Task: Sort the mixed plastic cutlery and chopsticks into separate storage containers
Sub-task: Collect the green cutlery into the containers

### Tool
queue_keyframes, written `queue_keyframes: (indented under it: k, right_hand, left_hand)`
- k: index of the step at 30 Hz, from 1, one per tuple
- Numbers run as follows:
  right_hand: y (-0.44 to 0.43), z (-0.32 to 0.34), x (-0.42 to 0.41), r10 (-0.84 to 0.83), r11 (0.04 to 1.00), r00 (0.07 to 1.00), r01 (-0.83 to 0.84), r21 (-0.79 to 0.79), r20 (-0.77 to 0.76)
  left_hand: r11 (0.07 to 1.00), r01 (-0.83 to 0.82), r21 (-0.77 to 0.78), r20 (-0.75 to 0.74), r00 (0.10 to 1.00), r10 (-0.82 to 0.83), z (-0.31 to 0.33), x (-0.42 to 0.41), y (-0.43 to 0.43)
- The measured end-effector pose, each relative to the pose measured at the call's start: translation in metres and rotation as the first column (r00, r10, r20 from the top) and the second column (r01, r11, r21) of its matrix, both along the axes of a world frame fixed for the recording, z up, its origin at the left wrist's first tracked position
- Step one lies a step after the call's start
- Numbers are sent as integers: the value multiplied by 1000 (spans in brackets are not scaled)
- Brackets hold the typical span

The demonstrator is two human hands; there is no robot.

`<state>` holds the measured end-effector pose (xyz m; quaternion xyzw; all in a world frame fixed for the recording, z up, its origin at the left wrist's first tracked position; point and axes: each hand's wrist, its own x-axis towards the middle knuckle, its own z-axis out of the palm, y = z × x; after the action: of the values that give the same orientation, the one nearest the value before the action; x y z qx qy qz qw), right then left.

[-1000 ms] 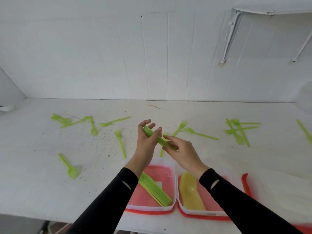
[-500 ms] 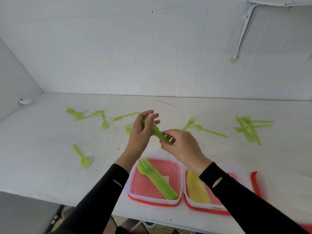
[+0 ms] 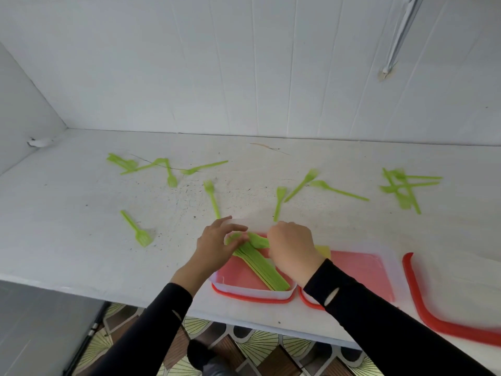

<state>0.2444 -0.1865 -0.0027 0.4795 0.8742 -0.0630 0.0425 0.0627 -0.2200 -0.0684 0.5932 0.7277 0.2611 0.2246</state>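
— Where's the green cutlery stack?
— Slantwise in the left container (the red-based one). Left hand and right hand both curl round the stack's far end.

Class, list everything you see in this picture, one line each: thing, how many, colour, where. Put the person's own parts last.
loose cutlery: at least a dozen, green, scattered over the table
cutlery stack: one, green, slantwise in the left container
left container: one, clear with red base, near table edge
right container: one, clear with red base, beside the left one
yellow pieces: count hidden, yellow, in the right container
lid: one, red, right of the containers
table: one, white
wall bracket: one, white, upper right
sleeves: two, black
left hand: grips the stack's head end
right hand: grips the same end
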Motion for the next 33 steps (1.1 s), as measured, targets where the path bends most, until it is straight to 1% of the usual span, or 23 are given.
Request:
queue_keyframes:
  k: [2, 5, 9, 12, 16, 19, 23, 25, 29, 33]
  right_hand:
    - [-2, -1, -8, 9, 1000, 1000, -9, 4, 24]
    - [1, 0, -17, 31, 999, 999, -30, -31, 45]
    - [10, 5, -22, 40, 995, 997, -34, -92, 66]
    - [21, 7, -23, 12, 979, 997, 4, -202, 76]
    - [27, 0, -23, -36, 916, 999, 36, -399, 6]
    - [28, -8, -20, -23, 907, 999, 10, -420, -27]
    - [33, -8, -16, -29, 865, 998, -1, -502, -52]
    - [36, -7, -14, -46, 842, 999, 23, -539, -29]
    - [38, -2, -14, -32, 811, 995, 78, -579, 90]
    - [38, -6, -17, -77, 812, 993, 117, -572, 93]
  left_hand:
    - [1000, 5, -27, 5, 1000, -5, -2, 0, 1]
    - [997, 9, -75, 2, 1000, -9, 3, 2, 1]
    - [1000, 17, -27, 70, 997, -15, 5, 3, 0]
    - [1000, 10, -11, 94, 996, -9, 7, 4, -2]
    - [1000, 9, -20, 103, 995, -6, 7, 3, -1]
    - [1000, 3, -18, 111, 994, -1, 7, 4, -1]
    - [1000, 16, -16, 89, 996, -15, 5, 3, 2]
    - [1000, 15, -7, 91, 996, -14, 1, 1, 3]
    - [1000, 23, 6, 109, 994, -24, -3, 0, 5]
    - [1000, 30, 7, 131, 991, -30, -3, 1, 6]
